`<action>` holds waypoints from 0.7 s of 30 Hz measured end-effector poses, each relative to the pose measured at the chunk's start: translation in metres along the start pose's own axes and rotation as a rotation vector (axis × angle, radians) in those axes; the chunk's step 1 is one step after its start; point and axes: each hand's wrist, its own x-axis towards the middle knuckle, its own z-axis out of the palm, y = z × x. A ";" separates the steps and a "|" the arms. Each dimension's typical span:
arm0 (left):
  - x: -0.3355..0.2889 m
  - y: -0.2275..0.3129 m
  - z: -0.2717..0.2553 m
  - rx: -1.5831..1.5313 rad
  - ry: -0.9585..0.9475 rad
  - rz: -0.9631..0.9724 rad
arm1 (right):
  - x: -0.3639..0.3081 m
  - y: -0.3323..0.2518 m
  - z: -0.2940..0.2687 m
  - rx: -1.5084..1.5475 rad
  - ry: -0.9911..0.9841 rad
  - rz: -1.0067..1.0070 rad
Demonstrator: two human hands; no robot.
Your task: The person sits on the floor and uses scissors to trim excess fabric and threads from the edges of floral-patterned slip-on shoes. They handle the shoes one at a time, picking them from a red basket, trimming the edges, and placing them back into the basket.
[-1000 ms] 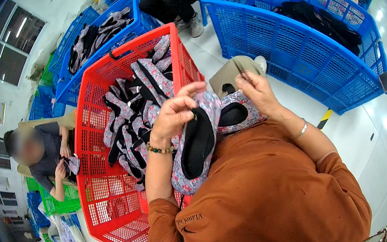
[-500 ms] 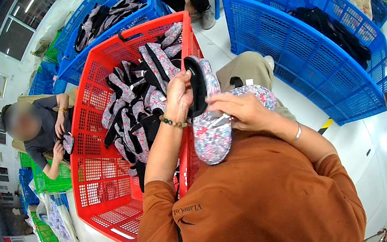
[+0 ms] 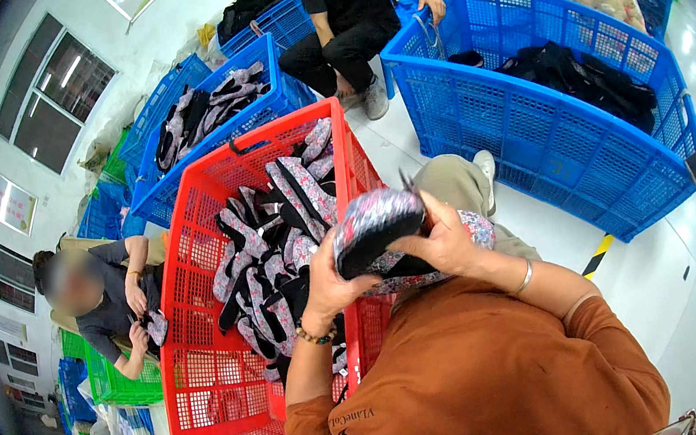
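Over my lap I hold a slipper (image 3: 378,229) in grey, pink and red floral knit with a black underside. My left hand (image 3: 330,280) grips one end, its thumb along the black side. My right hand (image 3: 448,243) closes on the other end, with a small dark piece standing up by its fingers. More floral fabric (image 3: 481,230), apparently a second slipper, shows behind my right hand on my thigh. Close by on the left stands a red mesh crate (image 3: 207,353), and many similar floral and black slippers (image 3: 274,259) are piled inside it.
A large blue crate (image 3: 517,154) with black items (image 3: 586,77) stands at the right. Another blue crate (image 3: 217,138) holds floral slippers (image 3: 196,119) behind the red one. A co-worker (image 3: 114,295) sits at the left, handling a slipper; a second person (image 3: 356,20) sits ahead.
The slipper has turned from hanging upright to lying sideways, its black underside now toward me. My right hand has moved from its knit front to gripping its end. The view has tilted up.
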 end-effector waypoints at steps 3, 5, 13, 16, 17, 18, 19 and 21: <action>0.000 0.008 0.019 0.091 0.078 0.025 | -0.005 -0.008 0.002 -0.081 -0.023 -0.019; 0.001 0.010 0.018 0.104 0.101 0.112 | -0.005 -0.015 0.000 -0.074 -0.034 0.018; 0.001 -0.016 -0.004 -0.274 0.223 0.148 | -0.002 -0.021 -0.021 0.009 0.134 -0.027; 0.003 -0.014 -0.022 -0.246 0.203 0.157 | 0.003 -0.025 -0.025 -0.078 0.093 -0.099; 0.004 -0.009 -0.028 -0.219 0.306 0.084 | 0.005 -0.029 -0.026 -0.111 0.074 -0.105; 0.005 0.000 -0.039 -0.291 0.279 0.115 | 0.007 -0.035 -0.026 -0.139 0.050 -0.107; 0.009 0.012 -0.048 -0.363 0.250 0.146 | 0.009 -0.039 -0.027 -0.168 0.027 -0.110; 0.026 0.053 -0.051 -0.473 0.123 0.045 | 0.011 -0.039 -0.030 -0.204 0.001 -0.144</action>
